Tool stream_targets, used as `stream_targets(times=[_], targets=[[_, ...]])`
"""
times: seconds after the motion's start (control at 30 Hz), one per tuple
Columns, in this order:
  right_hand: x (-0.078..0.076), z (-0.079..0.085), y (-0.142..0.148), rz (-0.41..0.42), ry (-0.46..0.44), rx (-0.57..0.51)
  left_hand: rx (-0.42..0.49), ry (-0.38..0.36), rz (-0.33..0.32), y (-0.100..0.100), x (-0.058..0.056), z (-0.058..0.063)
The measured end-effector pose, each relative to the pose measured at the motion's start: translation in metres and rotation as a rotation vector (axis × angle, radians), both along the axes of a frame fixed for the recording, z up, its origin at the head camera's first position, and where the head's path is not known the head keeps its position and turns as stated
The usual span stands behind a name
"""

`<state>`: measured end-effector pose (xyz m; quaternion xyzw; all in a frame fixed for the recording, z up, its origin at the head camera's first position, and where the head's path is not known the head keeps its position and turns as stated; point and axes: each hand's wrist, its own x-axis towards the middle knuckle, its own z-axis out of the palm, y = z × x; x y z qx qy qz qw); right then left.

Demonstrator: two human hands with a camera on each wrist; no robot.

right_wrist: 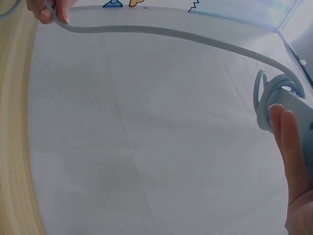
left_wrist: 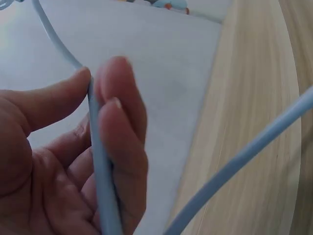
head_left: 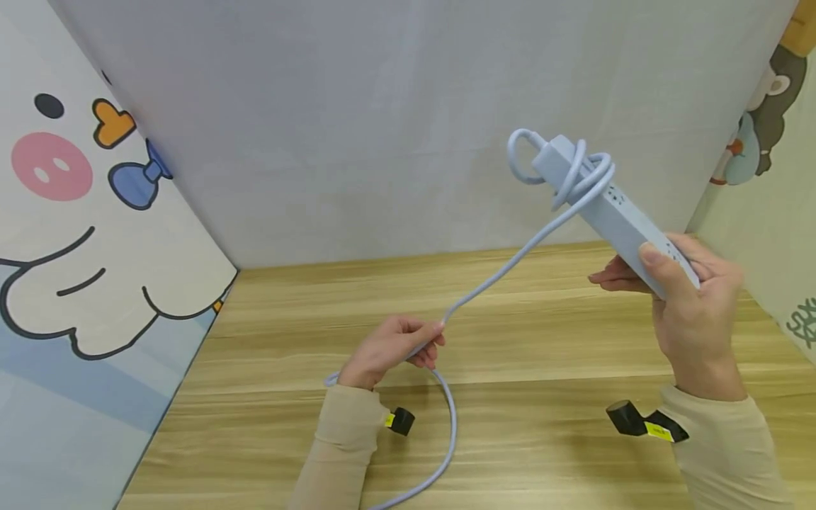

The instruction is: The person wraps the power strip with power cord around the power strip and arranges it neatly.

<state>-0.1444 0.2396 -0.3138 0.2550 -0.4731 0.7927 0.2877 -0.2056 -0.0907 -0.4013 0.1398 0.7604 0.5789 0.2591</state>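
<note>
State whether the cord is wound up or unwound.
Partly wound: the cord loops around the strip near one end, then runs unwound through the left grip.

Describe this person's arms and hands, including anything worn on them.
The left hand and right hand are bare, with no gloves or rings visible. Plain beige long sleeves, left sleeve and right sleeve, reach the wrists. Beside each cuff juts a small black blocky piece, left piece and right piece, with a yellow label.

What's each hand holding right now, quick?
Left hand: closed, pinching the power cord.
Right hand: closed, gripping the power strip at the end away from the wound cord.
</note>
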Motion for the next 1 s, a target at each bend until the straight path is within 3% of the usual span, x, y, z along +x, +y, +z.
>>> stream_targets(times=[0.17, 0.3, 0.53, 0.7, 0.87, 1.0], targets=[[0.000, -0.004, 0.001, 0.070, -0.011, -0.011, -0.096, -0.024, -0.084, 0.003, 0.003, 0.000], [0.000, -0.006, 0.002, 0.231, -0.015, 0.046, -0.121, -0.029, -0.112, 0.007, 0.003, -0.001], [0.002, -0.013, 0.014, 0.465, 0.015, 0.329, -0.123, -0.019, 0.015, 0.006, 0.000, -0.007], [0.004, -0.016, 0.020, 0.649, 0.032, 0.546, -0.114, 0.003, 0.059, 0.005, -0.001, -0.010], [0.007, -0.014, 0.017, 0.838, -0.005, 0.793, -0.093, 0.018, 0.146, 0.008, -0.002, -0.010], [0.009, -0.012, 0.014, 0.881, -0.106, 1.000, -0.041, 0.039, 0.248, 0.009, -0.002, -0.006]])
